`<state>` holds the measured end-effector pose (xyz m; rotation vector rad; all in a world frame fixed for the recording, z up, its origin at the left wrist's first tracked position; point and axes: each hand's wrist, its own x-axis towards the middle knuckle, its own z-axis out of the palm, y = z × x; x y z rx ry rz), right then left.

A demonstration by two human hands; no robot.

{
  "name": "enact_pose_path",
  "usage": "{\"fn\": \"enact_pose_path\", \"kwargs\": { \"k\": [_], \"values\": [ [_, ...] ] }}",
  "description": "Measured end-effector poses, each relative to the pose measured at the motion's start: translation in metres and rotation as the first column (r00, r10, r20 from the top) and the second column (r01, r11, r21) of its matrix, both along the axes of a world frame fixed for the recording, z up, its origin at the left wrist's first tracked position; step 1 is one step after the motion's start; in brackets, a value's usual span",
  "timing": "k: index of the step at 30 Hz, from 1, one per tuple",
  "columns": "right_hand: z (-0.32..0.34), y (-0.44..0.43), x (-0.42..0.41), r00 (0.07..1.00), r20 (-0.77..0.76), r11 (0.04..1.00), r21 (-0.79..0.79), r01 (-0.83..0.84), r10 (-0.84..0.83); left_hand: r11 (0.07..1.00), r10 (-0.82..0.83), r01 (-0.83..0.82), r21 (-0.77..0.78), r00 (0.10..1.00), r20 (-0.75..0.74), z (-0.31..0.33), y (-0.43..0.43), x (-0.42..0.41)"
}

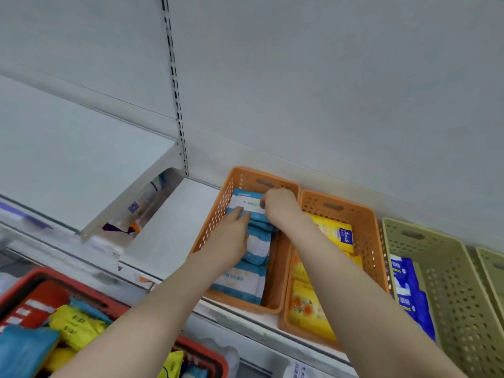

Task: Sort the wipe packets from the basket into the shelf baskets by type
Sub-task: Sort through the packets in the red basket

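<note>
Both my hands reach into the left orange shelf basket (215, 214), which holds several blue-and-white wipe packets (242, 282). My right hand (281, 208) grips the rear blue-and-white packet (246, 201) at its right edge. My left hand (231, 236) lies on the packets just in front, its fingers touching that same packet's lower edge. At the bottom left stands a red basket (38, 276) with yellow packets (73, 326) and blue packets (24, 350) mixed in it.
A second orange basket (362, 222) to the right holds yellow packets (335, 233). Further right, a green basket (447, 271) holds dark blue packets (406, 285), and another green basket (493, 266) shows at the frame edge. A white shelf bracket (131, 203) stands to the left.
</note>
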<state>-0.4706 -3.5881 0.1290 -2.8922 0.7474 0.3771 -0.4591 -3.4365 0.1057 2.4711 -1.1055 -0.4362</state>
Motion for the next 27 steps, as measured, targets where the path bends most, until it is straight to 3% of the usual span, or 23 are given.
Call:
{"fn": "enact_pose_path", "kwargs": {
  "k": [6,14,20,24,27],
  "values": [
    [-0.008,-0.010,0.000,0.991,-0.018,0.991,-0.008,-0.131,0.131,0.983,0.012,-0.026,0.179,0.997,0.076,-0.027,-0.018,0.014],
    [-0.007,-0.005,-0.008,0.987,-0.008,0.986,-0.042,-0.159,0.159,0.983,-0.003,-0.004,0.185,0.999,0.038,-0.023,-0.016,0.017],
    [0.009,0.015,-0.043,0.960,0.119,0.957,-0.178,-0.230,0.253,0.989,-0.089,0.103,-0.109,0.988,0.129,0.014,0.024,0.007],
    [0.022,0.049,-0.100,0.845,0.420,0.931,-0.290,-0.222,0.332,0.879,-0.102,0.149,-0.453,0.987,0.126,0.036,0.090,-0.011],
    [0.026,0.105,-0.155,0.756,0.596,0.953,-0.276,-0.123,0.271,0.833,-0.104,0.089,-0.546,0.995,0.004,0.037,0.156,-0.025]
  ]
}}
